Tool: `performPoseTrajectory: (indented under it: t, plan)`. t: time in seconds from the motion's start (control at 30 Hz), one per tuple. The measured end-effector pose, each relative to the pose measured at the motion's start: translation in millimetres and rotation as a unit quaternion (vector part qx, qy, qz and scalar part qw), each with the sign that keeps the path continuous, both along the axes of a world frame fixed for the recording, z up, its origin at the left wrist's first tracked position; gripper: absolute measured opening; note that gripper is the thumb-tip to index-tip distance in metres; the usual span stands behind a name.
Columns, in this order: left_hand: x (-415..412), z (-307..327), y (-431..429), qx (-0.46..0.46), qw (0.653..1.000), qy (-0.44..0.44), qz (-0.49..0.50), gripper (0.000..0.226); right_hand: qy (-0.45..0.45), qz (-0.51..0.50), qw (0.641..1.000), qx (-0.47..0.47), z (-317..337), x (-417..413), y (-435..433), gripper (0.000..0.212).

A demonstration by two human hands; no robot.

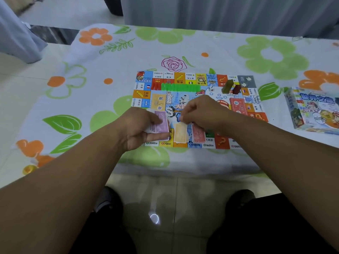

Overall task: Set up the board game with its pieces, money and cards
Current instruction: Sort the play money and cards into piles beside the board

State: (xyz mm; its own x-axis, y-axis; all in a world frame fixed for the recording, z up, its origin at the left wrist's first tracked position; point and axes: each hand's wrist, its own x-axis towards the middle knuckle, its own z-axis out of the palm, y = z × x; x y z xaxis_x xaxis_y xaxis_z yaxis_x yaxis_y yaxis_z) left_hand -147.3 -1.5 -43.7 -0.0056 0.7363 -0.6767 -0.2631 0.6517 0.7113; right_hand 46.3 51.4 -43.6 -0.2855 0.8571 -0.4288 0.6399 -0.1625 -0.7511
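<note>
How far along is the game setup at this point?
Done: board laid out, green pieces lined along its top, dice placed. In hand: left hand holds purple notes; right hand pinches the yellow pile beside the red pile. Left: dealing out the held notes.

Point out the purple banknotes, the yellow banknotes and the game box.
purple banknotes (159,125), head view, printed face of the top note.
yellow banknotes (180,134), head view, middle of the top note.
game box (316,111), head view, its illustrated lid.
</note>
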Motion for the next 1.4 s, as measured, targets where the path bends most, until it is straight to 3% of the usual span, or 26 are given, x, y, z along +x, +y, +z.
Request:
performPoseTrajectory:
  t: [0.17,0.3,0.63,0.97,1.07,1.23,1.4]
  plan:
    - [-2.6,0.8,-3.1,0.012,1.0,-0.006,-0.026,0.036,0.078,0.01,0.997,0.011,3.2,-20.6,-3.9,0.021]
    - [-8.9,0.8,-7.4,0.009,0.999,-0.012,-0.028,0.032,0.091,0.008,0.996,0.014,2.4,-37.5,-7.4,0.015]
    - [-36.1,-0.6,-7.8,-0.009,0.999,0.041,0.034,0.008,0.05,-0.021,0.999,-0.007,-7.1,-43.5,-2.3,0.008]
    - [-38.4,1.4,-9.9,-0.004,1.0,0.008,0.028,0.023,-0.042,-0.016,0.998,0.049,-17.4,-49.3,1.9,0.011]
    - [-36.9,0.8,-10.5,0.007,1.0,0.004,0.022,0.026,-0.009,-0.018,0.999,0.044,-13.4,-51.8,1.0,0.01]
    - [-32.7,0.9,-9.8,0.012,1.0,0.011,0.013,0.026,0.106,-0.005,0.994,-0.001,-2.6,-59.4,-5.5,0.028]
    - [-31.5,1.7,-11.6,0.012,1.0,0.012,-0.006,0.026,0.105,0.008,0.994,0.011,-0.6,-61.4,-7.7,0.013]
